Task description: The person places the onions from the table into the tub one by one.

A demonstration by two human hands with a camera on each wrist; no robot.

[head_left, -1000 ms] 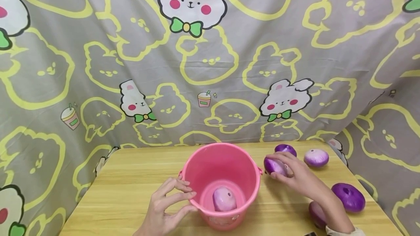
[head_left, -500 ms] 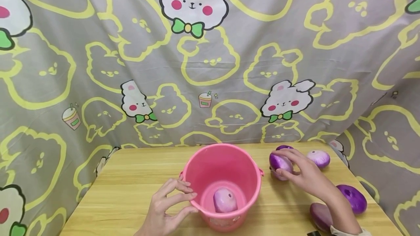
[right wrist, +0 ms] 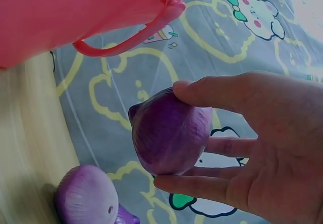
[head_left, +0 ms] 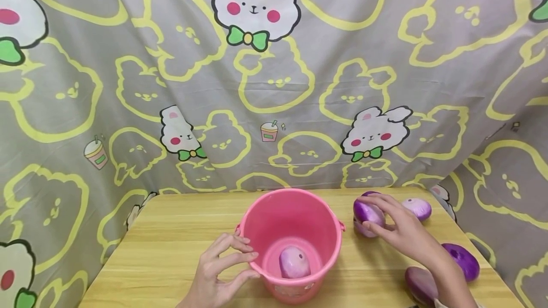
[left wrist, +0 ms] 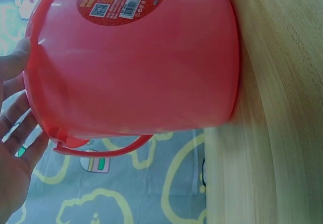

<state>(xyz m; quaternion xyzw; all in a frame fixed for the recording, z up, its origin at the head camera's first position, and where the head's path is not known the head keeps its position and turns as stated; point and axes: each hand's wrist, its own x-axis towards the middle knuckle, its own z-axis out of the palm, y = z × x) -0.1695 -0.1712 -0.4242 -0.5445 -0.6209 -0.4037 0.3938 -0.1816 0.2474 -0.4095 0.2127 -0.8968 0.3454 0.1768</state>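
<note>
In the head view a pink bucket [head_left: 292,293] stands upright near the table's front, one pale purple onion [head_left: 294,263] lying inside. My left hand [head_left: 216,270] holds the bucket's left rim, thumb and fingertips on it; the left wrist view shows the fingers spread along that rim. To the right of the bucket, my right hand [head_left: 400,227] grips a purple onion [right wrist: 171,130] between thumb and fingers. The right wrist view shows this onion raised off the table. Behind it, a darker onion [head_left: 370,194] is mostly hidden.
A pale onion [head_left: 417,208] lies at the back right of the wooden table [head_left: 171,222]. Nearer sit a dark purple onion [head_left: 464,261] and another onion [head_left: 419,284], partly covered by my right forearm. A patterned grey curtain [head_left: 295,80] hangs behind the table.
My right hand has shifted slightly right, away from the bucket, with the onion, which has tilted in its grasp. The left hand keeps its place on the rim.
</note>
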